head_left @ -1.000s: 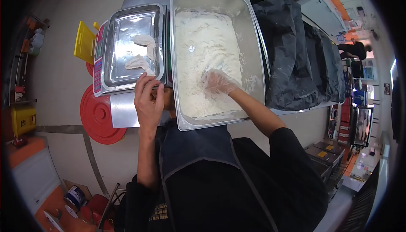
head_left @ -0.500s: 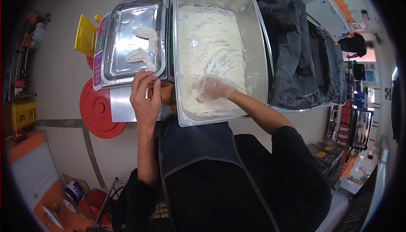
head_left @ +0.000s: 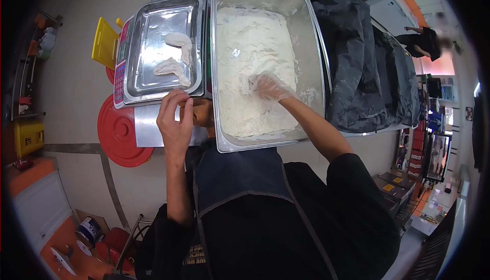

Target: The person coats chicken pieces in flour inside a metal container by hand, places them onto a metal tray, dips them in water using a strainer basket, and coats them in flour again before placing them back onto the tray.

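Note:
A deep steel pan [head_left: 309, 50] of white flour [head_left: 255, 40] lies in front of me. In a clear plastic glove, my right hand [head_left: 271, 87] is down in the flour near the pan's middle. Its fingers are bent together around a pale, floury lump that I cannot make out. To the left is a shallow steel tray [head_left: 148, 35] with two flour-coated chicken wings [head_left: 179, 45] [head_left: 172, 70]. My bare left hand [head_left: 174, 114] is at the tray's front edge, its fingers curved and apart from the thumb, holding nothing.
Under the tray is a scale with a pink keypad [head_left: 119, 82]. A red round lid [head_left: 122, 132] and a yellow container [head_left: 104, 41] are at the left. Black plastic sheeting [head_left: 352, 65] covers things right of the pan. Another person [head_left: 426, 42] stands far off at the right.
My right hand has moved away from me through the flour, from the pan's near part toward its middle. My left hand has barely moved. The distant person has shifted.

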`<state>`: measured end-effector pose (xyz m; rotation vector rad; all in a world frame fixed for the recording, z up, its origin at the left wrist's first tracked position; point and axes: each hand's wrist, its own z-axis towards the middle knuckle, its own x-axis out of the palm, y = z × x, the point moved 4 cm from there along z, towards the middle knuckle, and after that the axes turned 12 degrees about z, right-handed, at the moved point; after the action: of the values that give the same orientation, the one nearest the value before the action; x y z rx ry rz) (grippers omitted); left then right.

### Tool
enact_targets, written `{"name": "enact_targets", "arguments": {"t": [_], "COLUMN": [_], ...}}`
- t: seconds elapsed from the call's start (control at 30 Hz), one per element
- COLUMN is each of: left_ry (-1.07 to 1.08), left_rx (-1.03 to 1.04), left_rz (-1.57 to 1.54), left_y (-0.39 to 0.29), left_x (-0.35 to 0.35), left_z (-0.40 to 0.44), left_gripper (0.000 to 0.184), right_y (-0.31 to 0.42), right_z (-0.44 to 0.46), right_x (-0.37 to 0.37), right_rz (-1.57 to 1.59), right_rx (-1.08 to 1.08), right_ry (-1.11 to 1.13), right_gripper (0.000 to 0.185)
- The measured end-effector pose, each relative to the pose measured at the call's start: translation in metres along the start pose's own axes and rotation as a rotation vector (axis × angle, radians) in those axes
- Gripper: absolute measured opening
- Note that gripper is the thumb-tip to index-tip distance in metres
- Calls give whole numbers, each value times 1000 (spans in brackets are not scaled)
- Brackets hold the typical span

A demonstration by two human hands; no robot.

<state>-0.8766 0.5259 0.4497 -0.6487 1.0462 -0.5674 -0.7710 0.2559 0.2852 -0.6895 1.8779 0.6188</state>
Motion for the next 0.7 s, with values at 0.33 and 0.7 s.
{"name": "enact_targets", "arguments": {"t": [0.33, 0.7], "left_ry": [15, 95], "left_rx": [-55, 97], "left_rz": [-58, -76], "left_y": [-2, -24], "left_x": [-6, -7], "left_z": [-1, 17], "left_gripper": [8, 8], "right_y": [-34, 16], "right_z": [24, 55], "right_x": [-42, -24], "right_rz": [350, 180], "right_rx": [136, -68], "right_ry": [-51, 80], "right_gripper": [18, 21]}}
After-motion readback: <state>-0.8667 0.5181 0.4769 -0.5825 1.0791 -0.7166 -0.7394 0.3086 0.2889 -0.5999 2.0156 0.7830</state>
